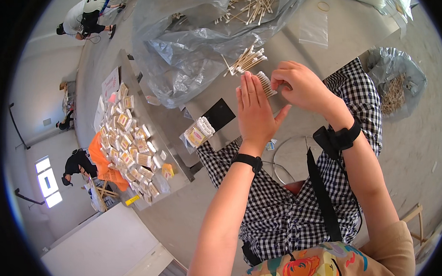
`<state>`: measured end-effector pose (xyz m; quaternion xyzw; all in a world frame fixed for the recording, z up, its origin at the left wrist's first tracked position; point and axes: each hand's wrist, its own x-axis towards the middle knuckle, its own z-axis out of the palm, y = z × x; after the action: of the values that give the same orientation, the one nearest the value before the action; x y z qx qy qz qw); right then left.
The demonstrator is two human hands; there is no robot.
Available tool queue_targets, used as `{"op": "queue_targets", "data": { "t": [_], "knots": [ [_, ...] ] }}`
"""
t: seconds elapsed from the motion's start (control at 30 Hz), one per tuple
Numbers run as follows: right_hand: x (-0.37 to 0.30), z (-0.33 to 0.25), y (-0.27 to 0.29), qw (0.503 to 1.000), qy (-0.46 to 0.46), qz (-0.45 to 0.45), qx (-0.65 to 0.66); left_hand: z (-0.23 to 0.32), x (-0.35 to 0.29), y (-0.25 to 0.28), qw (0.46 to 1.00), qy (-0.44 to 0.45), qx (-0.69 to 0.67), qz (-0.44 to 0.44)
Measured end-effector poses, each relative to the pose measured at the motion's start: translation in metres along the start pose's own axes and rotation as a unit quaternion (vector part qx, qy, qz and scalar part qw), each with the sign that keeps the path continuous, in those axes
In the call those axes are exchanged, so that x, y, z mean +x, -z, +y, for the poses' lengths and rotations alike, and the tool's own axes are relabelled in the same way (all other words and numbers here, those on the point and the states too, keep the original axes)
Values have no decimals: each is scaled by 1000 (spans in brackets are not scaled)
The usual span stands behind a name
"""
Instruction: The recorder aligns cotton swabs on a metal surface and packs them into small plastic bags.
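Fingers (249,91) of the left hand (257,118) lie straight and close together, the thumb spread away, the palm turned down out of sight, so that hand is flat and open. Just right of them, between the two hands, is a tidy row of cotton swabs (265,83), its left part covered by the fingers. The right hand (299,86) is curled at the row's right side; its fingertips are partly hidden, and I cannot tell whether they pinch any swabs. Beyond, loose swabs (248,60) lie crosswise on the grey worktop (353,33), beside a large grey plastic bag (179,66) cut off by the upper edge, with more swabs (255,8) there. Left of the left hand, a filled swab packet (199,133) overlaps a black pad (222,112). Farther left, many small packets (126,146) are heaped, too jumbled to count. To the right, a plastic-lined container (413,80) holds a brownish mass (394,95), hard to make out. Distant people (79,163) are small and bent by the lens.
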<state>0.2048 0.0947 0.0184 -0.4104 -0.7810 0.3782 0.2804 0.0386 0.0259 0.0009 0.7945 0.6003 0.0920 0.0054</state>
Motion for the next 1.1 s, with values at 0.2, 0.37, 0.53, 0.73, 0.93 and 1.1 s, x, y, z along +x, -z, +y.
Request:
{"op": "queue_targets", "data": {
  "t": [0.2,0.37,0.53,0.73,0.93,1.1],
  "knots": [
    [6,-3,2,999,-27,-15,5,2,-1,0,1000,4,-14,8],
    [6,-1,-2,999,-36,-18,-10,1,-1,-1,1000,6,-17,12],
    [1,4,-5,1000,-6,9,11,0,1,-2,1000,4,-5,14],
    [0,7,-6,1000,14,21,6,1,2,0,1000,11,6,5],
    [-1,2,2,998,-31,23,42,0,1,-2,1000,10,6,-1],
    [-1,9,1,999,-7,31,15,0,1,-2,1000,10,8,-5]
  ]
}}
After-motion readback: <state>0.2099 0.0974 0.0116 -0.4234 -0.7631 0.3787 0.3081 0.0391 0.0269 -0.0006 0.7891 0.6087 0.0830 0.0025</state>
